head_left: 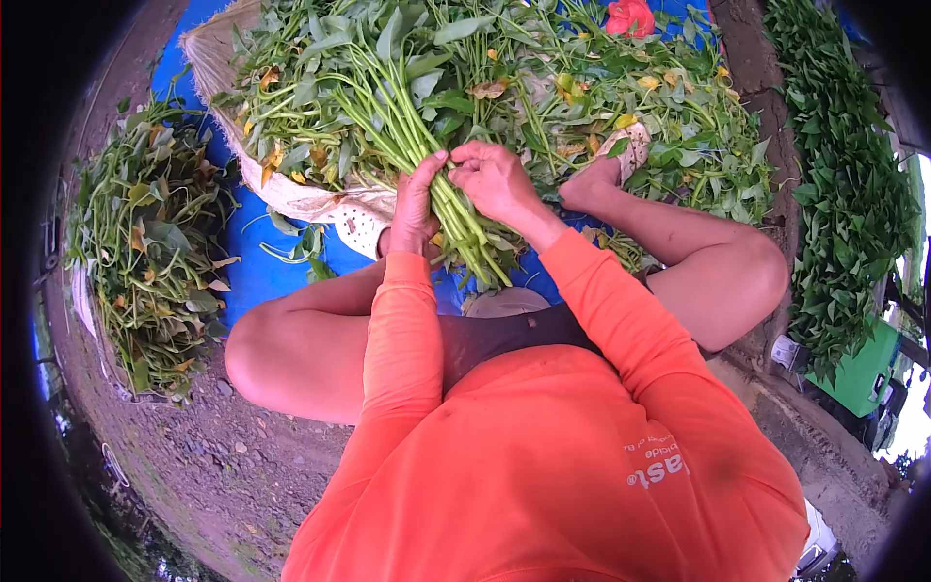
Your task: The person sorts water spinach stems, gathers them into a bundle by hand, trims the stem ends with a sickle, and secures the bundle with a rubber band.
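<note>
Plainly, from the head view, the left hand (417, 199) is wrapped round a bundle of long green stems (400, 121), with its thumb laid across them. The right hand (493, 182) sits just beside it, fingers curled and fingertips drawn close together against the far side of the stems; I cannot tell whether anything thin is pinched there. The bundle slants through the grip: leafy tops fan out beyond the left hand, and bare stem ends come down below both hands toward the lap.

Judging by look, the bundle should be light, the stems smooth, crisp and fairly bendy, perhaps a little slippery if damp. The leaves look soft and easily bruised, and a hard squeeze could crush or snap a stem. The best hold seems to be where the stems gather tightly, clear of the leaves, with an even wrap of the fingers.

Ahead of the hands spreads a heap of loose greens (543, 58) with some yellowed leaves. Left of the left hand lie a blue tarp (257, 257) and, farther out, another leafy pile (145, 262); well right of the right hand are more greens (842, 194).
</note>
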